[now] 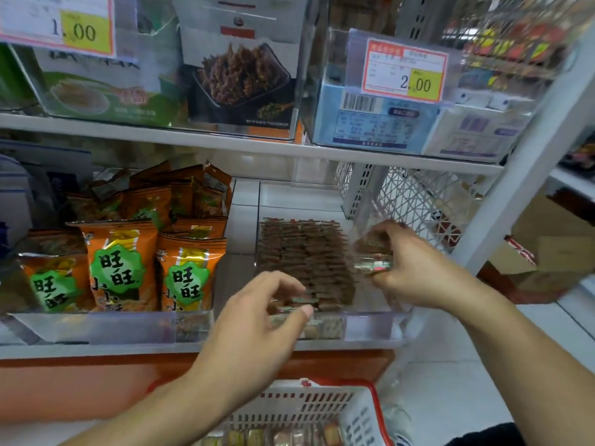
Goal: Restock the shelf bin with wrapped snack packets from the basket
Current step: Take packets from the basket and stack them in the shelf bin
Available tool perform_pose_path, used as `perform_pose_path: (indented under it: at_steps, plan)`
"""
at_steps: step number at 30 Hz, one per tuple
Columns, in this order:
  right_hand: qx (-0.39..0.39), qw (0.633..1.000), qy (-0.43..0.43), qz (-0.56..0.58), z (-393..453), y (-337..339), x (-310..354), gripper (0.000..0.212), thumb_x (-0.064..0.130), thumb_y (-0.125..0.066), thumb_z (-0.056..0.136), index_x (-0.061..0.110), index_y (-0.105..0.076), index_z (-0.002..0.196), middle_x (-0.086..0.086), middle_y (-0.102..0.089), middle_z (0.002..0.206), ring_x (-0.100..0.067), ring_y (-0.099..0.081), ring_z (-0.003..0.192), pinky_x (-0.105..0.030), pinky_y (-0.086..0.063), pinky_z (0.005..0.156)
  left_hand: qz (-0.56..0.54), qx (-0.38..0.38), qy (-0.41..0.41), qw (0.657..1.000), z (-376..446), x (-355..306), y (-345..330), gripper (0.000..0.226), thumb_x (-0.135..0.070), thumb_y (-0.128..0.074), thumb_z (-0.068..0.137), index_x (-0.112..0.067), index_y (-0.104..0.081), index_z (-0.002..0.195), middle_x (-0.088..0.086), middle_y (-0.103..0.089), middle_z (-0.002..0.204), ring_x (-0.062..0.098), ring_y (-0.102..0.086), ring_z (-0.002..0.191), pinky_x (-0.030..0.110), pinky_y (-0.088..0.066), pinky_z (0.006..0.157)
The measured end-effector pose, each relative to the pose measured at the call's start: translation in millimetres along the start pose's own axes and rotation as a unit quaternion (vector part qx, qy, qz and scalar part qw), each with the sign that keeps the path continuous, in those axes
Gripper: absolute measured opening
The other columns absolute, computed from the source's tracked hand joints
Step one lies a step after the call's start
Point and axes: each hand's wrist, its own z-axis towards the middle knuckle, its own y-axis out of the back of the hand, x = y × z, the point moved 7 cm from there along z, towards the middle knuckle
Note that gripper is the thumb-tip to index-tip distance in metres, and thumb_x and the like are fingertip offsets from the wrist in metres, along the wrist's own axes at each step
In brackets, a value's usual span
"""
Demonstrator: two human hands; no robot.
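While rows of packets [302, 252] are already filling the bin [370, 326], both hands are adding more: the left hand [254, 320] is pinching one at the near edge, the right hand [415, 268] is gripping a few at the bin's right side. More are waiting in the basket [360, 416] below.

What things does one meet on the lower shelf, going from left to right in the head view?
Orange snack bags → left hand → clear shelf bin with stacked brown snack packets → right hand, pinching a packet → white lattice panel.
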Motion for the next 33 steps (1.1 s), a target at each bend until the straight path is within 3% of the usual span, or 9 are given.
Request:
perform_pose_path:
  at_steps: [2, 5, 8, 12, 17, 22, 27, 30, 33]
  plan:
    - [0.047, 0.996, -0.035, -0.063, 10.1, -13.1, -14.9, 0.049, 0.026, -0.074, 0.075, 0.024, -0.049, 0.117, -0.005, -0.061, 0.110, -0.019, -0.061, 0.086, -0.025, -0.042, 0.065, 0.132, 0.063, -0.081, 0.986, -1.4, -3.4, -15.0, 0.031, -0.055, -0.060, 0.094, -0.049, -0.049, 0.122, -0.036, -0.047, 0.124, -0.015, -0.040, 0.121, 0.009, -0.034, 0.097]
    - [0.161, 0.976, -0.090, -0.113, 17.8, -44.2, -24.2, 0.045, 0.023, -0.070, 0.077, 0.026, -0.046, 0.116, 0.000, -0.059, 0.100, -0.015, -0.059, 0.078, -0.024, -0.041, 0.054, 0.220, 0.122, -0.109, 0.962, -3.6, 7.6, -34.1, 0.066, -0.055, -0.058, 0.096, -0.045, -0.025, 0.151, -0.027, -0.023, 0.153, -0.004, -0.016, 0.146, 0.013, -0.011, 0.115]
    - [0.214, 0.963, -0.092, -0.138, 23.1, -66.4, -25.7, 0.036, 0.022, -0.067, 0.086, 0.021, -0.053, 0.119, -0.001, -0.066, 0.107, -0.018, -0.061, 0.088, -0.025, -0.045, 0.066, 0.254, 0.160, -0.097, 0.949, -7.1, 19.8, -44.5, 0.085, -0.055, -0.058, 0.096, -0.040, -0.004, 0.160, -0.019, -0.007, 0.166, 0.004, 0.003, 0.155, 0.021, 0.000, 0.120]
    - [0.237, 0.956, -0.122, -0.124, 24.9, -83.7, -28.0, 0.046, 0.010, -0.058, 0.091, 0.010, -0.051, 0.136, -0.011, -0.065, 0.121, -0.024, -0.060, 0.096, -0.027, -0.045, 0.073, 0.265, 0.181, -0.095, 0.942, -7.9, 27.2, -48.5, 0.088, -0.056, -0.057, 0.095, -0.039, -0.001, 0.161, -0.017, -0.004, 0.168, 0.004, 0.008, 0.155, 0.017, 0.013, 0.112]
    - [0.231, 0.952, -0.156, -0.126, 28.0, -86.8, -31.4, 0.067, 0.006, -0.062, 0.089, 0.005, -0.031, 0.148, -0.013, -0.062, 0.119, -0.026, -0.060, 0.097, -0.024, -0.041, 0.053, 0.270, 0.189, -0.103, 0.939, -10.1, 31.3, -49.6, 0.087, -0.058, -0.057, 0.095, -0.041, -0.003, 0.161, -0.018, -0.004, 0.168, 0.004, 0.009, 0.155, 0.019, 0.010, 0.115]
    - [0.235, 0.951, -0.182, -0.081, 25.7, -85.8, -34.0, 0.083, 0.014, -0.074, 0.084, 0.005, -0.027, 0.151, -0.014, -0.056, 0.134, -0.027, -0.059, 0.110, -0.028, -0.051, 0.074, 0.271, 0.184, -0.107, 0.939, -10.1, 28.2, -49.3, 0.088, -0.058, -0.058, 0.095, -0.039, -0.004, 0.161, -0.016, -0.009, 0.168, 0.006, 0.003, 0.156, 0.019, 0.009, 0.115]
    - [0.246, 0.949, -0.185, -0.061, 19.3, -80.4, -34.6, 0.055, 0.015, -0.074, 0.085, 0.005, -0.054, 0.135, -0.012, -0.062, 0.127, -0.027, -0.062, 0.111, -0.037, -0.057, 0.091, 0.279, 0.184, -0.108, 0.936, -10.9, 28.4, -50.8, 0.088, -0.058, -0.057, 0.095, -0.040, -0.002, 0.161, -0.016, -0.010, 0.168, 0.006, 0.002, 0.155, 0.015, 0.021, 0.106]
    - [0.274, 0.937, -0.217, 0.007, 16.4, -80.7, -38.6, 0.014, 0.011, -0.069, 0.087, 0.007, -0.062, 0.099, -0.010, -0.065, 0.091, -0.019, -0.065, 0.072, -0.027, -0.053, 0.057, 0.283, 0.183, -0.112, 0.935, -10.6, 28.6, -51.2, 0.088, -0.058, -0.057, 0.095, -0.039, -0.003, 0.162, -0.016, -0.011, 0.167, 0.007, 0.001, 0.155, 0.013, 0.023, 0.103]
    - [0.278, 0.933, -0.228, 0.020, 18.5, -74.6, -41.6, 0.010, 0.008, -0.055, 0.092, 0.010, -0.059, 0.083, -0.014, -0.063, 0.093, -0.025, -0.056, 0.077, -0.030, -0.044, 0.055, 0.281, 0.178, -0.117, 0.936, -11.0, 28.7, -50.9, 0.087, -0.058, -0.057, 0.095, -0.039, -0.003, 0.162, -0.016, -0.013, 0.166, 0.007, 0.000, 0.155, 0.014, 0.021, 0.107]
